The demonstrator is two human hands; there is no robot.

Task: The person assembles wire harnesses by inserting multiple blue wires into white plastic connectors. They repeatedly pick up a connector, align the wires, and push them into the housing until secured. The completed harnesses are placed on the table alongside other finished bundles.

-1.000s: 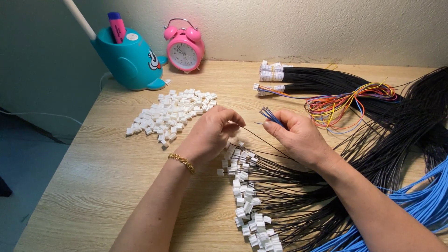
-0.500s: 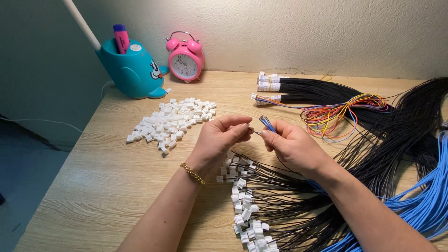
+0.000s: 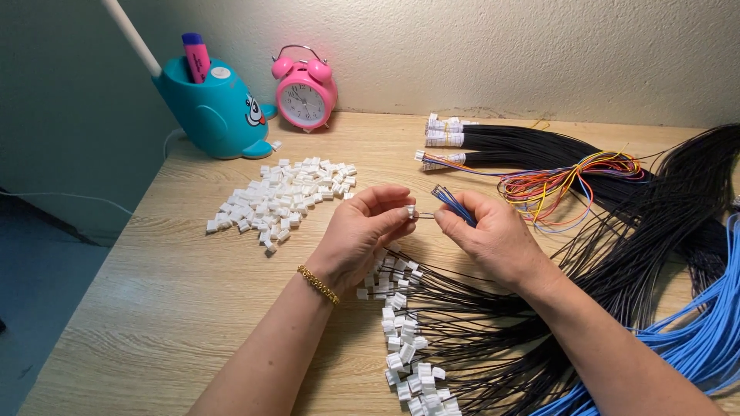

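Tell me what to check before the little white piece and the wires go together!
1. Left hand pinches one small white connector at its fingertips: ok.
2. Right hand grips a thin bunch of blue wires, ends pointing at the connector: ok.
3. Wire tip lined up with the connector's hole: cannot tell, too small.
4. Connector and wire ends close but touching or not: cannot tell.
5. Spare white connectors piled within reach on the wooden table: ok.
6. Black wires lie under the wrists, loose and spread out: ok, though they could snag.
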